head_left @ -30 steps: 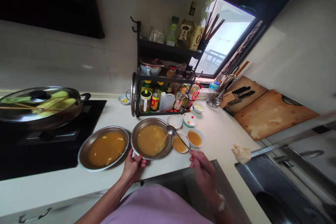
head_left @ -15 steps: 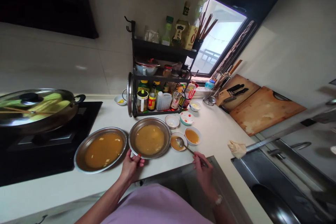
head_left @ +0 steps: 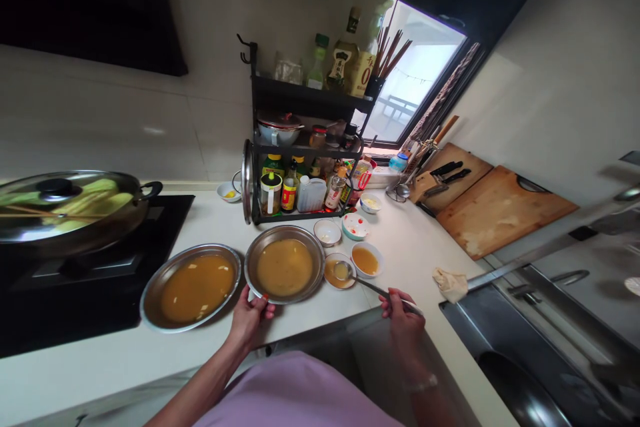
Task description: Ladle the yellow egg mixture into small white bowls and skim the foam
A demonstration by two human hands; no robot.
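My left hand [head_left: 251, 319] grips the near rim of a round metal plate [head_left: 285, 235] filled with yellow-brown liquid. My right hand [head_left: 403, 317] is closed round the handle of a metal spoon [head_left: 365, 281]. The spoon's bowl rests in a small bowl [head_left: 339, 272] of orange-brown liquid just right of the plate. A second small bowl [head_left: 367, 259] with the same liquid stands beside it. A larger metal plate [head_left: 193, 287] of the liquid lies to the left, next to the stove.
A lidded pan [head_left: 70, 207] with green vegetables sits on the black cooktop [head_left: 100, 273] at left. A black rack [head_left: 305, 147] of bottles and jars stands behind the plates, with small bowls before it. Wooden cutting boards [head_left: 500, 210], knives, a cloth [head_left: 450, 282] and the sink [head_left: 530, 360] are at right.
My right hand carried the spoon from over the metal plate to the small bowl at its right, then drew back toward me. My left hand stayed on the plate's rim.
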